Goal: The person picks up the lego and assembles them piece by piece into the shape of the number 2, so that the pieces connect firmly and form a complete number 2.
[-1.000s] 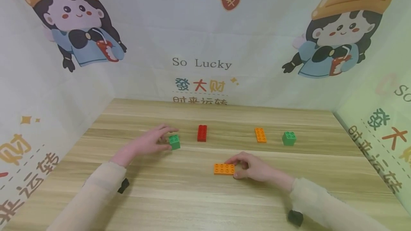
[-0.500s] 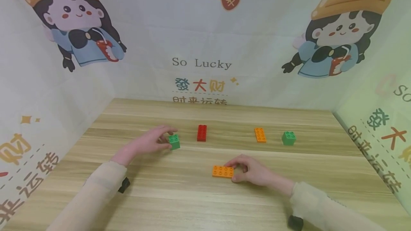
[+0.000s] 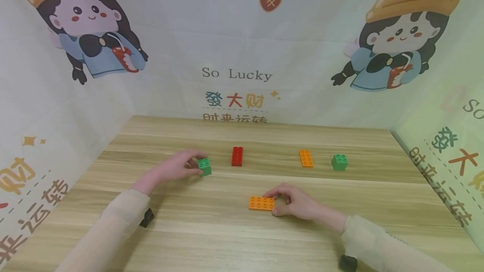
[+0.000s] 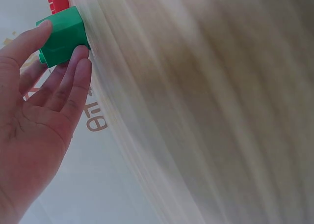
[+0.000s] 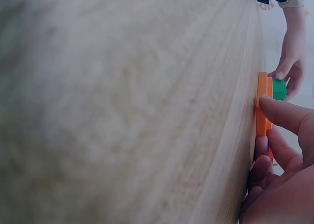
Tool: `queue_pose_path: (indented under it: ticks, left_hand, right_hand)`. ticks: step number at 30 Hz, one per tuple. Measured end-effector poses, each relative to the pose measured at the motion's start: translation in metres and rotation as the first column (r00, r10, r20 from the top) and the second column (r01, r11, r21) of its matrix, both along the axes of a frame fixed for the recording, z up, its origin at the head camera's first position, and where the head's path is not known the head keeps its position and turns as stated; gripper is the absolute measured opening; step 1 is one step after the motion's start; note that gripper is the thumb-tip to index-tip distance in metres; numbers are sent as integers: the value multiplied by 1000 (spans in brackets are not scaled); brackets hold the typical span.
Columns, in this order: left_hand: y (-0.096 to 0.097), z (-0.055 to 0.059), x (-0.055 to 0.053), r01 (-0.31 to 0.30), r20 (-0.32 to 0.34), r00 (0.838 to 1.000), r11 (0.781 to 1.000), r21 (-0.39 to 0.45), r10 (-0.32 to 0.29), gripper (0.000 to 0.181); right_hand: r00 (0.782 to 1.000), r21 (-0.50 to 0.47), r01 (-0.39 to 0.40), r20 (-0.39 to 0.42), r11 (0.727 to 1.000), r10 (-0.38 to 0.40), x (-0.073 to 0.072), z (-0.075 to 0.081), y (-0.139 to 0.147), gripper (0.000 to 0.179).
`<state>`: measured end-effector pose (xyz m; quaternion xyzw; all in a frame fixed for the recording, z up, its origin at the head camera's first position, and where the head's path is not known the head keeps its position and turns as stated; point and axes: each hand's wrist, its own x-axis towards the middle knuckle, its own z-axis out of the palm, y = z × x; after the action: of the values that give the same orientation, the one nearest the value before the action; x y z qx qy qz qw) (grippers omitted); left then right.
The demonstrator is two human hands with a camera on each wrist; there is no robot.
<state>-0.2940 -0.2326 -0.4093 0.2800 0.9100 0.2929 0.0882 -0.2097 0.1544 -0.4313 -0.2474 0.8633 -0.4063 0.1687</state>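
In the head view, my left hand (image 3: 177,167) holds a green building block (image 3: 204,166) at the left of the table. The left wrist view shows the thumb on one side of that green block (image 4: 63,36) and fingertips on another. My right hand (image 3: 294,201), nearer the front, pinches the right end of a flat orange building brick (image 3: 261,203) with two rows of studs. Seen from the right wrist, the thumb lies on the edge of the orange brick (image 5: 261,103), and other fingers are at its near end, close to the tabletop.
Farther back on the wooden table (image 3: 211,238) lie a red brick (image 3: 237,156), a second flat orange brick (image 3: 306,159) and a second green block (image 3: 339,162). A printed cloth (image 3: 181,45) hangs behind the table and along both sides.
My right hand has brought the orange brick slightly left and toward the front of the table. The left hand stays at the green block, its upper fingers now closer to it.
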Motion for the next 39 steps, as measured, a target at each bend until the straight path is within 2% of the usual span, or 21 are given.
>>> queue_pose_path:
  ticks: [6, 19, 32, 39]
  left_hand:
    - [-1, 0, -1, 17, 8, 1000, 1000, 8, -17, 54]
    - [3, 2, -3, 3, 19, 1000, 1000, -2, -3, 51]
    - [6, 1, -2, 1, 28, 1000, 1000, -10, 0, 49]
    - [6, 1, -6, 36, 6, 999, 999, -6, -36, 47]
  right_hand:
    - [1000, -3, 5, 23, 1000, -5, 0, 2, 0, 42]
    - [999, -37, -5, 36, 999, 6, -4, 3, 0, 42]
    - [996, -39, -14, 82, 999, 17, 1, 9, -3, 42]
    - [996, -39, -8, 84, 999, 11, 1, 9, -2, 41]
